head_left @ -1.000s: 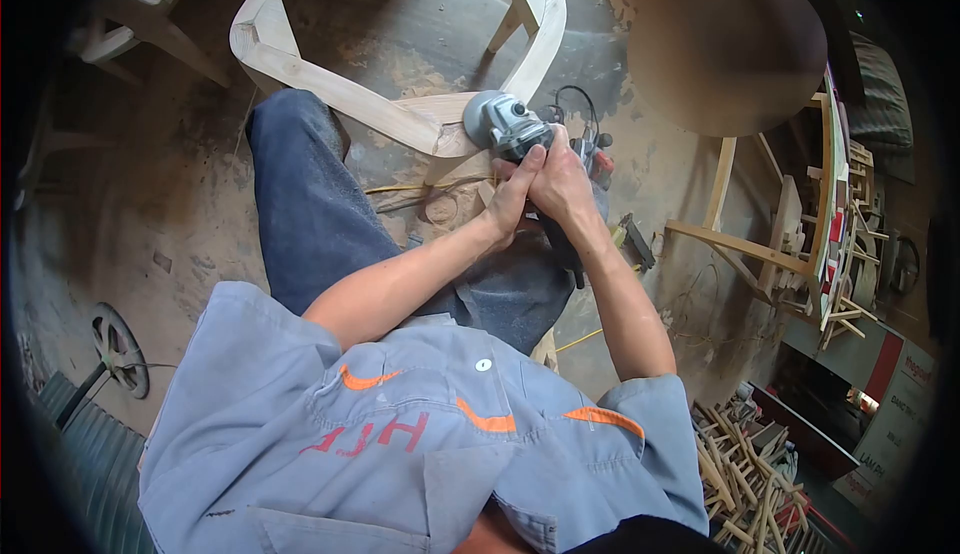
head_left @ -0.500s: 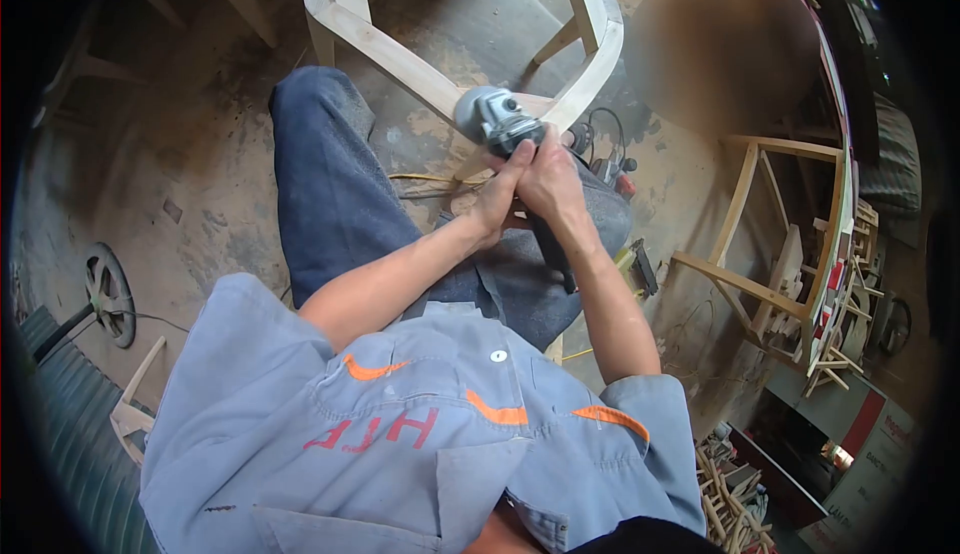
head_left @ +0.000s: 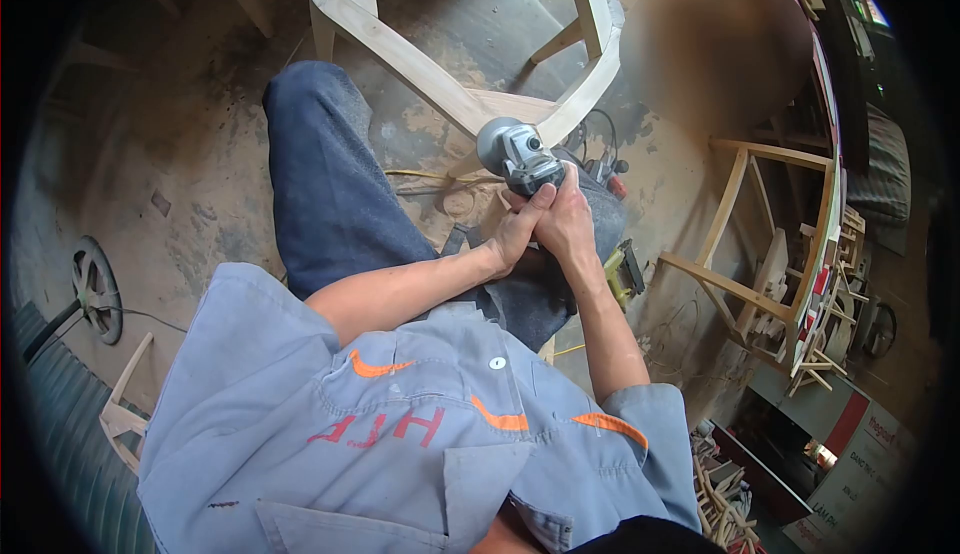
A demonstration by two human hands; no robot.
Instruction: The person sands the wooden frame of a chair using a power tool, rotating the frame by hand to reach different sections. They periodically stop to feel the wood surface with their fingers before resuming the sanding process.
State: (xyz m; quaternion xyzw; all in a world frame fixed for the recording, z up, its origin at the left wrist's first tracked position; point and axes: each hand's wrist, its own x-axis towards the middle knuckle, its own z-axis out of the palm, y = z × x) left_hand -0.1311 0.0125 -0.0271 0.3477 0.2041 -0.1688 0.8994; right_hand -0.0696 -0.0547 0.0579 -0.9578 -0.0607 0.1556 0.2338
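Note:
An angle grinder (head_left: pixel 528 154) with a grey metal head and a round disc is gripped in both hands in front of my knees. My left hand (head_left: pixel 522 231) wraps its body from the left, fingers closed. From the right my right hand (head_left: pixel 568 216) closes around the same body, pressed against the left one. The disc overlaps the near corner of a pale wooden chair frame (head_left: pixel 420 62) in this view. That frame has curved rails joined at the corners and stands on splayed legs beyond my knees.
Another power tool with a red part (head_left: pixel 612 186) lies on the dusty floor by my right knee. A yellow-green tool (head_left: pixel 625 272) sits beside my right forearm. To the right stands a wooden frame (head_left: pixel 738 204), with a heap of wood offcuts (head_left: pixel 725 494) lower down. A wheel (head_left: pixel 97 289) is at left.
Both hands have drawn the grinder back toward my body and slightly right. Its disc, which was over the chair rail, now sits at the frame's near corner.

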